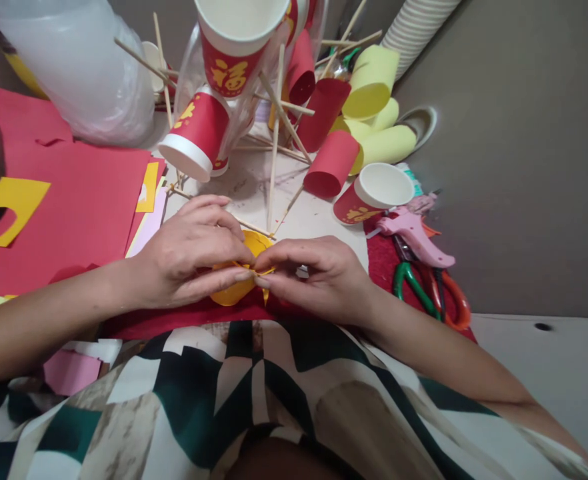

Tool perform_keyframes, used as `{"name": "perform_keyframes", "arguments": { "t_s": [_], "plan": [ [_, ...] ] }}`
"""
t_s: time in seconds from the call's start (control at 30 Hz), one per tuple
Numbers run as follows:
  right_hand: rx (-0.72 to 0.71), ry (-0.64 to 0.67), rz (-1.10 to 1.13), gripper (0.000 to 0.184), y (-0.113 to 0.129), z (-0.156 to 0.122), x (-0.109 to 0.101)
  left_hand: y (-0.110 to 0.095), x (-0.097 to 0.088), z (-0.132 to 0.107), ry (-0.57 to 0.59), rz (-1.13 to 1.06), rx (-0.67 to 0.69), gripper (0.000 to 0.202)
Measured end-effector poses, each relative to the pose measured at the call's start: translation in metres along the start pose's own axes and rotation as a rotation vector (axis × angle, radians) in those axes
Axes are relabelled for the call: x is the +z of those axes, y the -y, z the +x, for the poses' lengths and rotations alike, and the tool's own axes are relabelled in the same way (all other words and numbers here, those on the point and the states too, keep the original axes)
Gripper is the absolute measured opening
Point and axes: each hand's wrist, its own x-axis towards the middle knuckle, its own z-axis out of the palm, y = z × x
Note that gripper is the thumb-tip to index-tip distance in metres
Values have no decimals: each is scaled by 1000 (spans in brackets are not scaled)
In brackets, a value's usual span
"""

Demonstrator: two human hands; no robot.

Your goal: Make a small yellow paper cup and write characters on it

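A curved piece of orange-yellow paper (231, 295) is held low over the front edge of the work surface. My left hand (197, 250) pinches its edge between thumb and fingers. From the other side my right hand (319, 275) has thumb and fingertips closed on the same paper, the fingertips of both hands nearly touching. A narrow strip of the paper hangs below the right fingertips. Just behind the hands lie thin wooden sticks (274, 180), part of a crossed-stick frame. My fingers cover much of the paper, so its full shape is hidden.
Red paper cups with gold characters (231, 70) hang in the stick frame, and another cup (354, 200) stands at right. Red (330, 163) and yellow paper tubes (374, 80) lie behind. A pink glue gun (414, 233) and scissors (457, 300) rest rightward; red paper sheets (84, 207) lie left.
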Motion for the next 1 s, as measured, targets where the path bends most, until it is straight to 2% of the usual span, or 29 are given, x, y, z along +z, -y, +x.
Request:
{"name": "perform_keyframes", "arguments": {
  "t_s": [0.13,0.4,0.57,0.83,1.0],
  "plan": [
    [-18,-12,12,3,-1,2,0,3,0,-1,10,-32,13,9],
    [6,-2,-2,3,0,2,0,-1,0,3,21,-159,-80,6],
    [-3,-44,23,2,-1,2,3,0,0,1,12,-215,-72,9],
    [-6,-24,13,3,-1,1,3,1,1,2,-8,-287,-45,12],
    [-2,-26,-5,4,-1,1,2,1,-1,2,15,-290,-116,13]
  ]
}}
